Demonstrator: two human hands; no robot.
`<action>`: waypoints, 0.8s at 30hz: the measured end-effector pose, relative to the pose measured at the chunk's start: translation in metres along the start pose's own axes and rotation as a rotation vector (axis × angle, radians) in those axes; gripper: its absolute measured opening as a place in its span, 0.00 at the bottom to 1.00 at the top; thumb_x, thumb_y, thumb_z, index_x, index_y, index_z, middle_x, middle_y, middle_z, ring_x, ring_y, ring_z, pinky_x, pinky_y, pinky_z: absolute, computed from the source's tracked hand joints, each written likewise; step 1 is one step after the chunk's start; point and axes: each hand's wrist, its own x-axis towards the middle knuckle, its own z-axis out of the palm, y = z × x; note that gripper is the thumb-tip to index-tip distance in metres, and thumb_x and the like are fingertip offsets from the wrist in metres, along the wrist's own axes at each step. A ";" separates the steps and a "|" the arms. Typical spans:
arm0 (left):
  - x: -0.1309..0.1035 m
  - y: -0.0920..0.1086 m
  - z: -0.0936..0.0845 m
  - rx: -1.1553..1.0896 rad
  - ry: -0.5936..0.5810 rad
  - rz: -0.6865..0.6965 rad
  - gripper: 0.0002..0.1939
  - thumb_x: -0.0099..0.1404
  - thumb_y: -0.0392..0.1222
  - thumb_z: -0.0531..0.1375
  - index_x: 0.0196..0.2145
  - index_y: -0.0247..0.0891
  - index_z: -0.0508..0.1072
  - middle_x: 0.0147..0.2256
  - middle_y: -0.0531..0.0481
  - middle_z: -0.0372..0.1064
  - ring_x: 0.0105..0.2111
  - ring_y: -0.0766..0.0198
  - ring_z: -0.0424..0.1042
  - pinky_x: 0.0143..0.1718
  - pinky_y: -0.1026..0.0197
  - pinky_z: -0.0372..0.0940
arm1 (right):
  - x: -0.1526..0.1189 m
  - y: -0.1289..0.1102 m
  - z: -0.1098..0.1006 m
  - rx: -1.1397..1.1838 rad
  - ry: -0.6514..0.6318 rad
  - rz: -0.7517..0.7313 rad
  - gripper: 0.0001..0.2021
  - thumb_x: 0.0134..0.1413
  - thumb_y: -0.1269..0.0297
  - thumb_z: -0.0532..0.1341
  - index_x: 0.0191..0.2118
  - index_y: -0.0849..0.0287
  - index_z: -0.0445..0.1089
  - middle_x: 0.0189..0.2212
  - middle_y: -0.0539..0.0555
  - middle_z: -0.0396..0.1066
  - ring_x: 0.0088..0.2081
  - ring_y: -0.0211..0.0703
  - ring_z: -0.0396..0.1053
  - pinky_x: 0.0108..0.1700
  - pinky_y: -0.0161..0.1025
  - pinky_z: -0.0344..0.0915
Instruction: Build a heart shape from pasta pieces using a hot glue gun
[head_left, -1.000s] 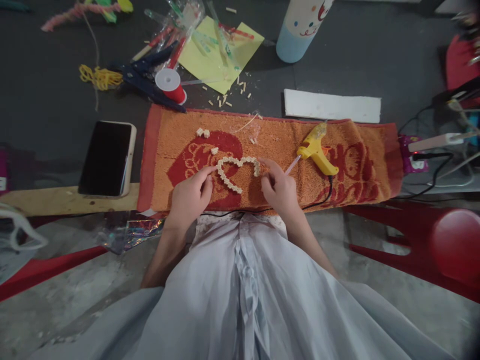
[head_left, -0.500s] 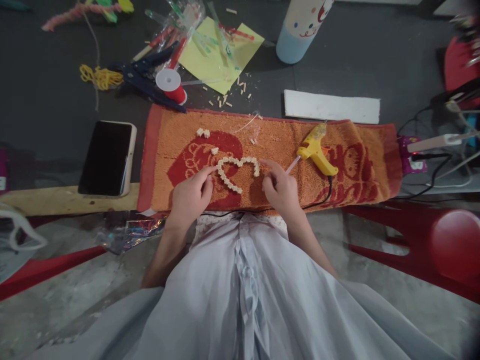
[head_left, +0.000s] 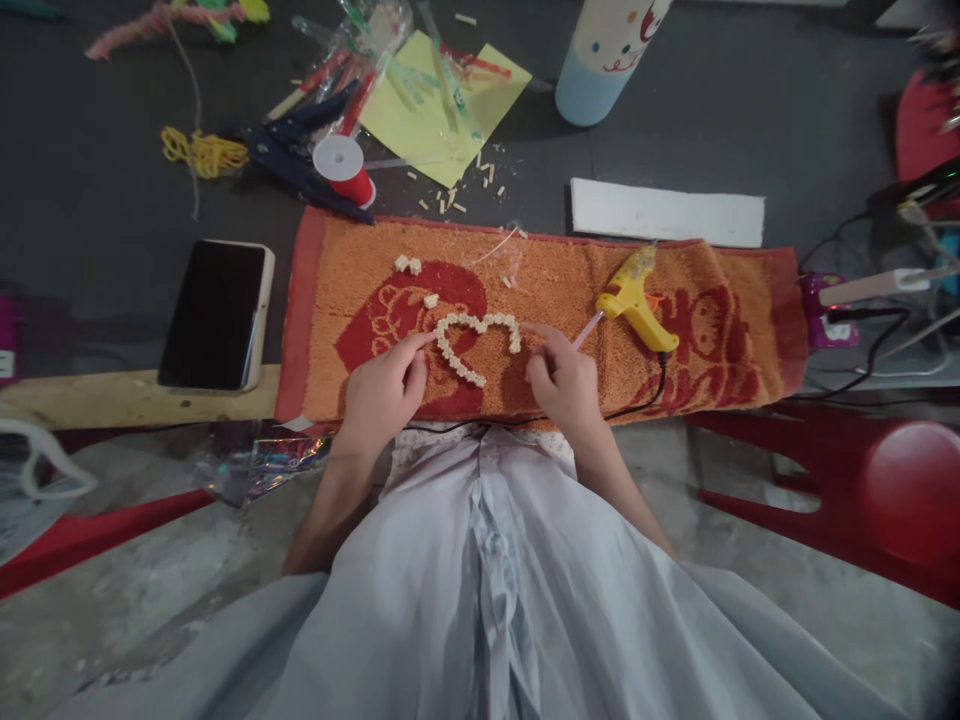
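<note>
A heart outline made of small cream pieces (head_left: 451,352) lies on the orange towel (head_left: 360,330), with a gap along its lower right side. My left hand (head_left: 385,392) rests at its left, index finger stretched out to the outline's left edge and the thumb apart. On the other side is my right hand (head_left: 564,380), its index finger pointing at the upper right curve and its other fingers curled. Neither hand holds anything that I can see. Loose cream clusters (head_left: 407,265) lie above the heart. A yellow glue gun (head_left: 630,300) sits right of my right hand, its clear stick pointing toward it.
A phone (head_left: 216,315) lies left of the towel. Dark-handled pliers (head_left: 300,165), a red thread spool (head_left: 350,178), yellow paper (head_left: 420,110) and small cut bits are behind. A bottle (head_left: 600,70) and white strip (head_left: 666,213) stand farther right. The gun's cord crosses the towel's front.
</note>
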 end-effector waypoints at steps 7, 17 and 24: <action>-0.004 -0.003 0.002 -0.059 -0.002 0.070 0.20 0.71 0.41 0.49 0.53 0.43 0.74 0.48 0.50 0.77 0.45 0.62 0.77 0.47 0.64 0.67 | -0.001 0.000 0.000 -0.001 0.006 -0.002 0.21 0.55 0.67 0.50 0.52 0.59 0.71 0.22 0.48 0.72 0.21 0.37 0.65 0.28 0.34 0.60; -0.005 -0.006 0.004 -0.040 -0.003 0.075 0.20 0.70 0.42 0.49 0.54 0.43 0.74 0.48 0.49 0.78 0.43 0.62 0.77 0.45 0.63 0.68 | -0.006 0.003 0.002 0.038 0.035 -0.003 0.20 0.55 0.68 0.51 0.50 0.58 0.72 0.22 0.48 0.71 0.22 0.37 0.66 0.29 0.34 0.62; -0.006 -0.008 0.005 -0.027 -0.003 0.083 0.20 0.71 0.42 0.49 0.55 0.44 0.74 0.47 0.49 0.78 0.42 0.61 0.77 0.42 0.62 0.67 | -0.011 0.003 0.002 0.034 0.070 -0.010 0.19 0.54 0.67 0.52 0.48 0.59 0.74 0.22 0.48 0.71 0.22 0.37 0.67 0.29 0.34 0.62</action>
